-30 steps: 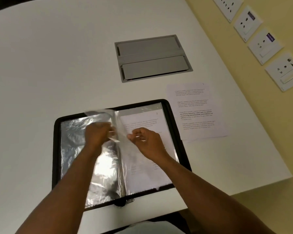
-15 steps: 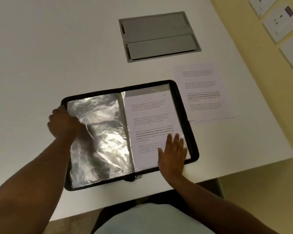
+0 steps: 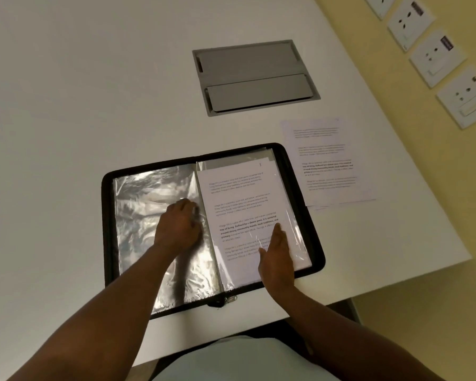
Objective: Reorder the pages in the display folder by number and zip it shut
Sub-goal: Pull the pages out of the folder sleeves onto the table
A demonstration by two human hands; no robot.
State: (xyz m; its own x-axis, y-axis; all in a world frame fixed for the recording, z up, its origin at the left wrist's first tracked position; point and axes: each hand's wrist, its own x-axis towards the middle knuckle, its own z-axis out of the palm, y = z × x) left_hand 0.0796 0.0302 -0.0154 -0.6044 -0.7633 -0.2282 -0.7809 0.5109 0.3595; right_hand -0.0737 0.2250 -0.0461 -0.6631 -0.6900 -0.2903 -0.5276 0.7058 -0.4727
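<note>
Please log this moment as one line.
folder: open, unzipped | left hand: on empty sleeve | right hand: flat on page | loose sheets: beside folder

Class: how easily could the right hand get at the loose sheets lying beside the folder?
Probably easily: the right hand lies flat on the sleeved page, holding nothing, and the loose sheets sit uncovered just right of the display folder.
</note>
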